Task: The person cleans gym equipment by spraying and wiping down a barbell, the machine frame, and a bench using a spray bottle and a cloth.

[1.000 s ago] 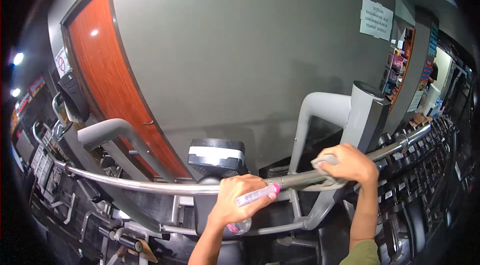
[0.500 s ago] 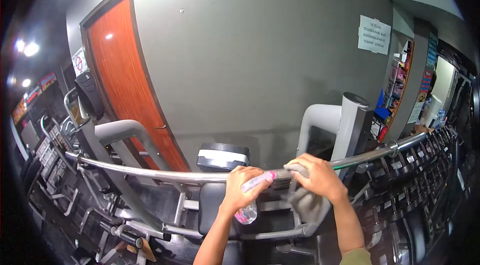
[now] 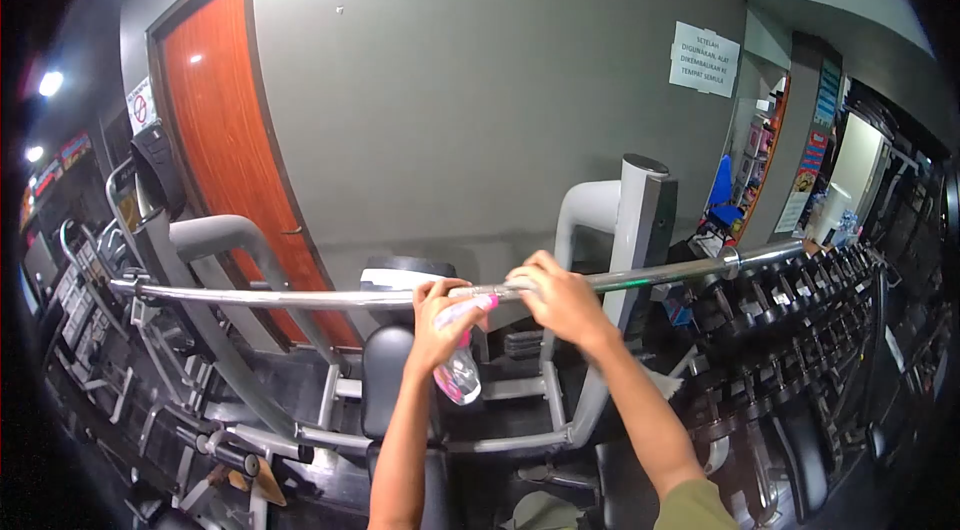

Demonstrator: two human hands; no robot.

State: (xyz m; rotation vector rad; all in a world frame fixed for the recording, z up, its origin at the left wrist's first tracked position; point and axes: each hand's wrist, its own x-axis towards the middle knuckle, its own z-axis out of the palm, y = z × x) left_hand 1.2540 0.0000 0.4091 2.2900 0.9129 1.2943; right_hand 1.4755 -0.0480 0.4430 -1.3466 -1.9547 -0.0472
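"Bottle (image 3: 459,380) and bar (image 3: 270,299): how are they held?"

"Left hand (image 3: 430,316) grasps the bottle, its body below the bar, and touches the bar too. Right hand (image 3: 562,304) curls onto the bar; whether it grips anything else, I can't tell. I'd steady with the left, nozzle clear of the right fingers, and press lightly and evenly."

"Count?"

"One bar, one bottle, two hands; one door (image 3: 222,120) beyond the bar."

At five o'clock I wear an olive-green sleeve (image 3: 697,507), plain and loose, its hem ending around my elbow. My left hand (image 3: 437,322), right hand (image 3: 560,300) and both forearms are bare.
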